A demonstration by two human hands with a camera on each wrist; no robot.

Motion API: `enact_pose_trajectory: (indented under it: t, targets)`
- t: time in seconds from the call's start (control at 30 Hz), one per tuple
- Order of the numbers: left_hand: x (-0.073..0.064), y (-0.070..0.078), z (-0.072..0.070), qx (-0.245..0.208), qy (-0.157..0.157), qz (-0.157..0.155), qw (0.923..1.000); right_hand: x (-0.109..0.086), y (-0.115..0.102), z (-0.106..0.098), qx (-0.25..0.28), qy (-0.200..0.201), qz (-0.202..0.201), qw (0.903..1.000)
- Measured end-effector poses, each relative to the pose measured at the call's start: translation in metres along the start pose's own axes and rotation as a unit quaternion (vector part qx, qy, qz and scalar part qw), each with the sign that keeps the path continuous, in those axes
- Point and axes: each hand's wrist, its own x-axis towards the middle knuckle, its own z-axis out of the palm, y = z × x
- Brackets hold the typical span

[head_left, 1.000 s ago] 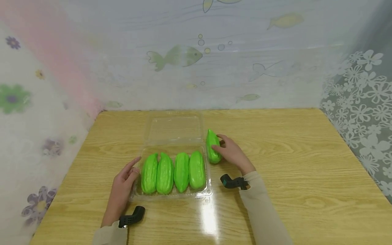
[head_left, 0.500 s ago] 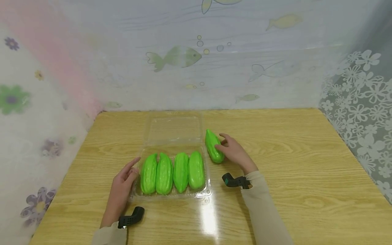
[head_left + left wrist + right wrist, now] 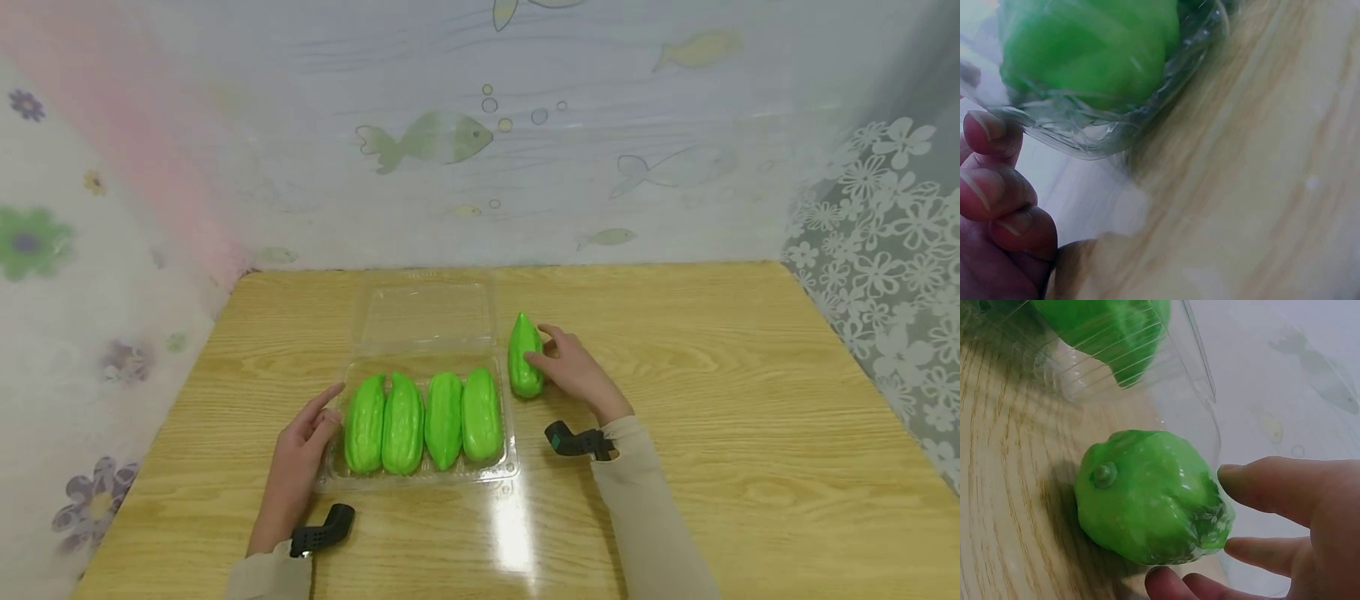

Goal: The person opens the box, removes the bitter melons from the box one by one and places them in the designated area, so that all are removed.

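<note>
A shiny green ribbed bitter melon (image 3: 523, 358), tapering to a point at its far end, lies on the table right of the clear plastic clamshell box (image 3: 516, 467). My right hand (image 3: 577, 375) holds it from the right, thumb on the near side and fingers round the far side. In the right wrist view the bitter melon (image 3: 1141, 494) shows its stubby stem end, with fingertips (image 3: 1244, 487) at its other side. My left hand (image 3: 300, 450) rests at the box's left edge; in the left wrist view its fingertips (image 3: 994, 134) are right at the box corner (image 3: 1085, 147).
Several similar green bitter melons (image 3: 444, 421) lie side by side in the box. Its clear lid (image 3: 427, 317) is folded back on the wooden table (image 3: 720, 400). Walls with painted fish (image 3: 450, 137) and flowers close in behind and at the sides.
The bitter melon's pointed end swung left, then back right, so it now lies nearly straight and slightly farther right. My right hand has shifted a little right. The left hand has stayed put.
</note>
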Motion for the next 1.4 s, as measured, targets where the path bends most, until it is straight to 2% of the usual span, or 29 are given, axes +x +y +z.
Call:
enact_pose_trajectory:
  t: [0.23, 0.4, 0.6, 0.9, 1.23, 1.4]
  targets:
    - [0.0, -0.002, 0.0, -0.007, -0.003, -0.007, 0.9999, -0.002, 0.0, -0.005, 0.006, 0.008, 0.013, 0.9999]
    - [0.001, -0.002, 0.0, -0.017, -0.004, -0.005, 0.9998, -0.003, 0.001, -0.011, 0.007, 0.026, -0.009, 0.9996]
    - [0.011, -0.002, -0.001, -0.008, -0.009, 0.002, 0.9999, -0.002, -0.008, -0.014, 0.036, 0.04, -0.052, 0.9972]
    - [0.025, -0.006, -0.004, -0.002, -0.015, 0.005, 0.9999, -0.004, -0.033, -0.004, 0.038, 0.026, -0.096, 0.9943]
    - [0.026, -0.006, -0.003, -0.011, -0.015, 0.008, 0.9998, -0.008, -0.05, 0.012, 0.003, -0.023, -0.142, 0.9896]
    - [0.025, -0.006, -0.002, -0.007, -0.016, 0.01, 0.9998, -0.011, -0.054, 0.019, -0.025, -0.036, -0.139, 0.9893]
